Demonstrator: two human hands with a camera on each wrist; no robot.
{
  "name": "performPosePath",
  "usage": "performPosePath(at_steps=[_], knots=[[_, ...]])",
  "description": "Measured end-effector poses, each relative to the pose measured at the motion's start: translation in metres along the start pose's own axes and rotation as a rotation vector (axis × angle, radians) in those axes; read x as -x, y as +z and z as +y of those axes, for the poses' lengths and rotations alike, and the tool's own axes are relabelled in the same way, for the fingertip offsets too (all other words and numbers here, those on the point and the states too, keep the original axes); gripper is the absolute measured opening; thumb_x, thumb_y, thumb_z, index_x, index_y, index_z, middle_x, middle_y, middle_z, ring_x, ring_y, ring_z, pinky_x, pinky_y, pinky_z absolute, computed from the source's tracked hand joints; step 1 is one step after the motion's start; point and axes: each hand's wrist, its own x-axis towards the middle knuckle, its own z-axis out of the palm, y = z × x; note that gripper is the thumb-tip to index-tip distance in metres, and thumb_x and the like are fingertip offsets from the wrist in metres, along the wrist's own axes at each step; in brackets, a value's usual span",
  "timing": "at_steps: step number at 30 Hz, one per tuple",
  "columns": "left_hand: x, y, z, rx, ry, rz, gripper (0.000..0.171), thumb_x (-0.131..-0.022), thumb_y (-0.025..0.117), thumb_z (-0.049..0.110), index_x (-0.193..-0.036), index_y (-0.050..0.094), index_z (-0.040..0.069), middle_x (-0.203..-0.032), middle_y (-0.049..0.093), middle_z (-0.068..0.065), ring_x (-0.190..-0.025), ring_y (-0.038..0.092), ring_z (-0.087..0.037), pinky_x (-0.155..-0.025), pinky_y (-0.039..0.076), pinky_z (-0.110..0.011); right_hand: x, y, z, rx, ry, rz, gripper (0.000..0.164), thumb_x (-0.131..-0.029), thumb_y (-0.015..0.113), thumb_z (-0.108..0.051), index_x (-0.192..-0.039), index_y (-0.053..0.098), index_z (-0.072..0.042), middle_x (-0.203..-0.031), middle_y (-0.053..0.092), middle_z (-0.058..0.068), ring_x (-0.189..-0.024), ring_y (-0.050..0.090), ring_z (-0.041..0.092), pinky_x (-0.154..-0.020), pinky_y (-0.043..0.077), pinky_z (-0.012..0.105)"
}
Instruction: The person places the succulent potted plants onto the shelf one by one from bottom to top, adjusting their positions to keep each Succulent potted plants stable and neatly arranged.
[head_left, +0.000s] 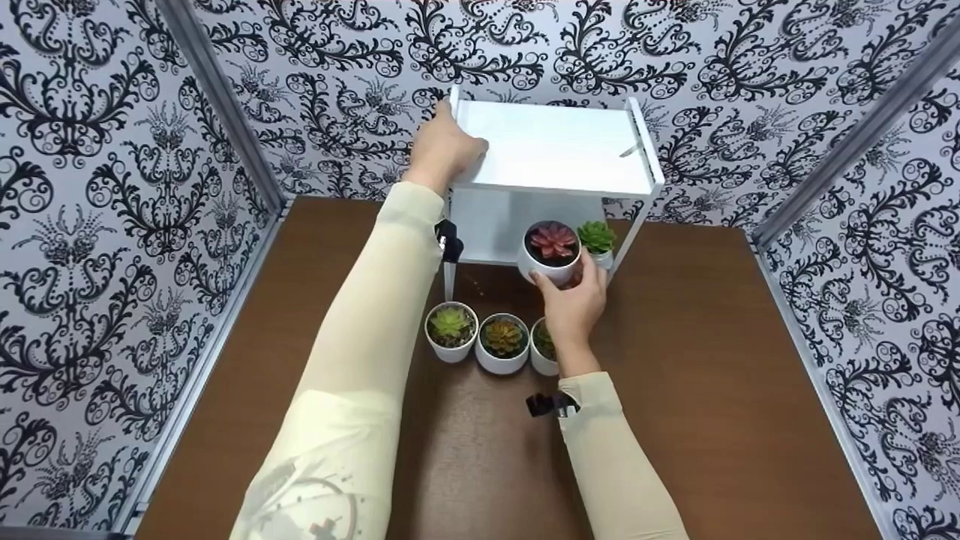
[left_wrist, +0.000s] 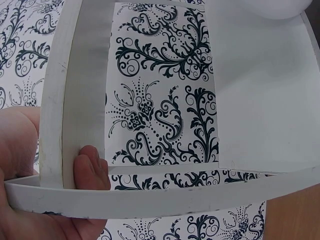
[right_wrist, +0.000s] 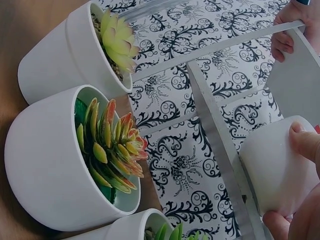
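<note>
My left hand (head_left: 441,150) grips the left side of a white two-tier shelf (head_left: 555,142) near its top board. In the left wrist view, my fingers (left_wrist: 91,169) curl around the shelf's upright and front rail. With my right hand (head_left: 576,311) I hold a white pot (head_left: 531,264) with a red succulent, thumb on one side and fingers on the other. That pot is over the front edge of the lower tier; in the right wrist view its base (right_wrist: 277,167) overlaps the board's edge. Just right of it, a green succulent in a white pot (head_left: 598,238) stands on the lower tier.
Three white pots stand on the brown table (head_left: 480,442) before the shelf: a pale green succulent (head_left: 451,322) at left, an orange-green one (head_left: 502,337) in the middle, a green one (head_left: 544,341) partly behind my right hand. Patterned walls (head_left: 315,90) enclose the back and sides.
</note>
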Motion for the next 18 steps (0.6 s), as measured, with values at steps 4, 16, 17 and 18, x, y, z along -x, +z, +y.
performPosePath(at_steps=[4,16,17,18], knots=[[-0.0007,0.0011,0.0000,-0.004,-0.001,0.000,0.102,-0.098,0.072,0.033,-0.173,0.004,0.025,-0.171,0.041,-0.011,-0.152,0.047,-0.029,-0.125,0.043,-0.040,-0.0009,0.0005,0.0013,-0.008,0.006,0.000,0.083,-0.072,0.100,-0.019,-0.145,0.063,-0.006,-0.125,0.062,0.018,-0.113,0.065,0.029,-0.098,0.058,0.038],[0.0010,-0.0008,-0.0019,0.036,0.020,-0.008,0.098,-0.096,0.073,0.028,-0.172,0.010,0.023,-0.168,0.044,-0.010,-0.149,0.050,-0.028,-0.122,0.047,-0.040,-0.0001,0.0001,0.0001,-0.007,0.005,0.006,0.081,-0.073,0.100,-0.017,-0.145,0.063,-0.004,-0.124,0.063,0.019,-0.115,0.067,0.031,-0.099,0.061,0.040],[0.0011,-0.0010,-0.0019,0.039,0.019,-0.009,0.098,-0.096,0.073,0.028,-0.172,0.010,0.023,-0.168,0.044,-0.010,-0.149,0.050,-0.028,-0.122,0.048,-0.040,0.0001,0.0002,-0.0001,-0.009,0.007,0.007,0.081,-0.073,0.100,-0.017,-0.145,0.064,-0.004,-0.124,0.063,0.020,-0.114,0.067,0.031,-0.098,0.062,0.040],[0.0012,-0.0009,-0.0018,0.042,0.017,-0.010,0.098,-0.096,0.073,0.027,-0.172,0.010,0.023,-0.168,0.044,-0.010,-0.149,0.050,-0.028,-0.121,0.048,-0.040,0.0000,0.0005,-0.0002,-0.010,0.009,0.008,0.081,-0.073,0.099,-0.016,-0.145,0.064,-0.004,-0.124,0.063,0.020,-0.114,0.068,0.031,-0.098,0.062,0.040]])
